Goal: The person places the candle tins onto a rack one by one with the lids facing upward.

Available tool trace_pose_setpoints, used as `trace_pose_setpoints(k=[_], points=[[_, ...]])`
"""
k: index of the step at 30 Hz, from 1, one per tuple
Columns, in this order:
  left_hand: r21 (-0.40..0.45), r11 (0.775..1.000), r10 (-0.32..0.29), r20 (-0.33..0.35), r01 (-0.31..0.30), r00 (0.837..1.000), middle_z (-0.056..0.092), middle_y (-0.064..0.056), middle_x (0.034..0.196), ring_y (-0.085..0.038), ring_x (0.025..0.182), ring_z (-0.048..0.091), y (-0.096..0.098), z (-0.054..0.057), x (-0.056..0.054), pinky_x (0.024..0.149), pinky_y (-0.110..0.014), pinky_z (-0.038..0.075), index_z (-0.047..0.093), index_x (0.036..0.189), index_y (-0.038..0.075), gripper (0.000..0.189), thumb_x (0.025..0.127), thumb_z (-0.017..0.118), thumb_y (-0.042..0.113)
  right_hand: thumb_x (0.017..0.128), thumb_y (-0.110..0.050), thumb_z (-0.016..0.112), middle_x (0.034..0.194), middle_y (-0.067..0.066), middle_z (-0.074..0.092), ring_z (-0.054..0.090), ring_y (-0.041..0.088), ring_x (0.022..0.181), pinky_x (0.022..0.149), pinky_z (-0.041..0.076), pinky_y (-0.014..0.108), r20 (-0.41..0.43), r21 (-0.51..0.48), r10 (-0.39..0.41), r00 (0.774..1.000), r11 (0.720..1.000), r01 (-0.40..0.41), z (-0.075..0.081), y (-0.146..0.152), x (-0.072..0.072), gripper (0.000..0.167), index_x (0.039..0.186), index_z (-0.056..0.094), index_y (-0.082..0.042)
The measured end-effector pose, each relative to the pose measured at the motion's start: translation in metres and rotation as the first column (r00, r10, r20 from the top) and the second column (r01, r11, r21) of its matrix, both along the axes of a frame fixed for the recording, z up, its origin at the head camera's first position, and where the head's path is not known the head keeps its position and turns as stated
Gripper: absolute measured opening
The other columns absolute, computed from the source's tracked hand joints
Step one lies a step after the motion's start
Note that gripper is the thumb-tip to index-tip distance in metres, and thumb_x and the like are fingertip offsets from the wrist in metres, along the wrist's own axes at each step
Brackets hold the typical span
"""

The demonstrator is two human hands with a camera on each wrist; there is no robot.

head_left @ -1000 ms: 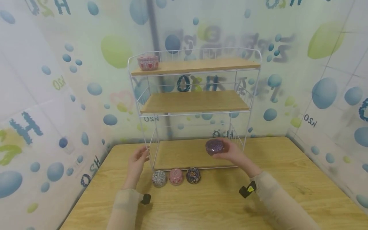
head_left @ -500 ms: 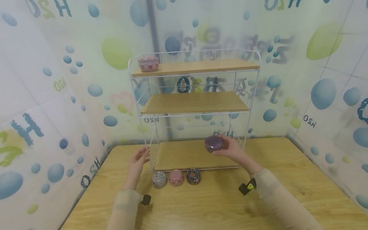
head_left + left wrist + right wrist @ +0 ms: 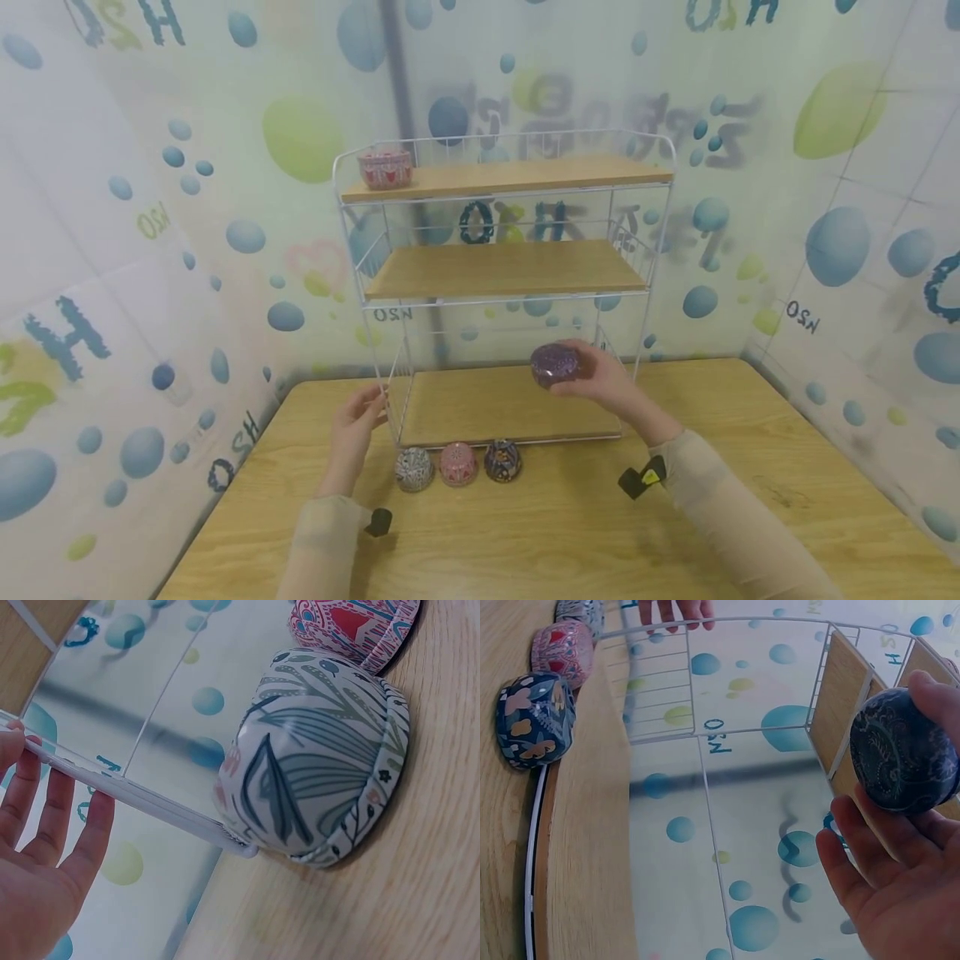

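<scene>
My right hand (image 3: 600, 379) grips a dark purple patterned round tin (image 3: 553, 365) between thumb and fingers, held up over the right part of the bottom shelf. In the right wrist view, that tin (image 3: 904, 750) looks dark blue with fine pale swirls. My left hand (image 3: 358, 425) holds the left front post of a white wire shelf rack (image 3: 378, 358); in the left wrist view, the thumb and fingertips pinch the post (image 3: 150, 799). Along the table at the rack's foot stand a leaf-patterned tin (image 3: 414, 469), a pink tin (image 3: 457, 463) and a dark floral tin (image 3: 502, 460).
Another pink-and-red tin (image 3: 386, 169) stands at the left end of the wooden top shelf (image 3: 517, 173). Below it are the middle shelf (image 3: 502, 268) and the bottom shelf (image 3: 480, 404). The rack stands on a wooden table (image 3: 525, 533) against a bubble-patterned wall covering (image 3: 300, 217).
My right hand has raised the purple tin a little and tilted it, shifting slightly left. My left hand stays on the post, and the other tins have not moved.
</scene>
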State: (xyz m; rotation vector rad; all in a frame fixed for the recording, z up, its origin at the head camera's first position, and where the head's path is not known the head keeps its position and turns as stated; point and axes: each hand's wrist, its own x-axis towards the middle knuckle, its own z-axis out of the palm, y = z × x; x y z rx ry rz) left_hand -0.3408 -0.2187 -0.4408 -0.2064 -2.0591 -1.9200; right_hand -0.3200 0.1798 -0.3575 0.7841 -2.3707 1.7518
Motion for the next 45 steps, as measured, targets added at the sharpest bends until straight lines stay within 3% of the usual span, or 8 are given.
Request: trace_pose_setpoints(k=[17, 28, 34, 45], points=[[-0.001, 1.0, -0.03, 0.012, 0.031, 0.999, 0.064, 0.004, 0.112, -0.011, 0.103, 0.06, 0.002, 0.007, 0.001, 0.091, -0.031, 0.053, 0.056, 0.127, -0.001, 0.035, 0.099, 0.057, 0.019, 0.076, -0.003, 0.078, 0.128, 0.023, 0.055, 0.055, 0.037, 0.115, 0.095, 0.051, 0.039, -0.013, -0.039, 0.026, 1.0, 0.999, -0.026, 0.02, 0.002, 0.002, 0.069, 0.136, 0.046, 0.003], [0.011, 1.0, -0.017, 0.0, 0.017, 1.0, 0.064, 0.006, 0.112, -0.009, 0.1, 0.061, 0.0, 0.003, -0.002, 0.088, -0.028, 0.055, 0.056, 0.126, -0.004, 0.035, 0.099, 0.058, 0.018, 0.077, 0.0, 0.076, 0.126, 0.026, 0.055, 0.056, 0.037, 0.113, 0.091, 0.054, 0.035, -0.037, -0.019, 0.005, 0.999, 1.0, -0.005, 0.035, 0.0, 0.002, 0.066, 0.135, 0.046, 0.007], [0.015, 1.0, -0.021, -0.029, 0.021, 0.999, 0.064, 0.007, 0.11, -0.009, 0.1, 0.061, 0.0, 0.0, -0.002, 0.089, -0.032, 0.055, 0.055, 0.125, -0.007, 0.036, 0.099, 0.058, 0.018, 0.077, 0.003, 0.075, 0.126, 0.026, 0.055, 0.056, 0.037, 0.113, 0.092, 0.053, 0.035, -0.055, -0.053, 0.03, 0.998, 0.998, -0.033, 0.041, -0.002, 0.002, 0.063, 0.134, 0.047, 0.007], [0.007, 1.0, -0.008, 0.001, 0.008, 1.0, 0.06, -0.003, 0.121, -0.012, 0.1, 0.06, 0.0, 0.0, 0.0, 0.087, -0.029, 0.055, 0.055, 0.128, -0.005, 0.037, 0.099, 0.058, 0.018, 0.078, 0.003, 0.073, 0.125, 0.024, 0.055, 0.059, 0.025, 0.107, 0.087, 0.056, 0.035, -0.043, -0.099, 0.067, 0.997, 0.993, -0.071, 0.056, 0.0, 0.004, 0.063, 0.135, 0.046, 0.005]])
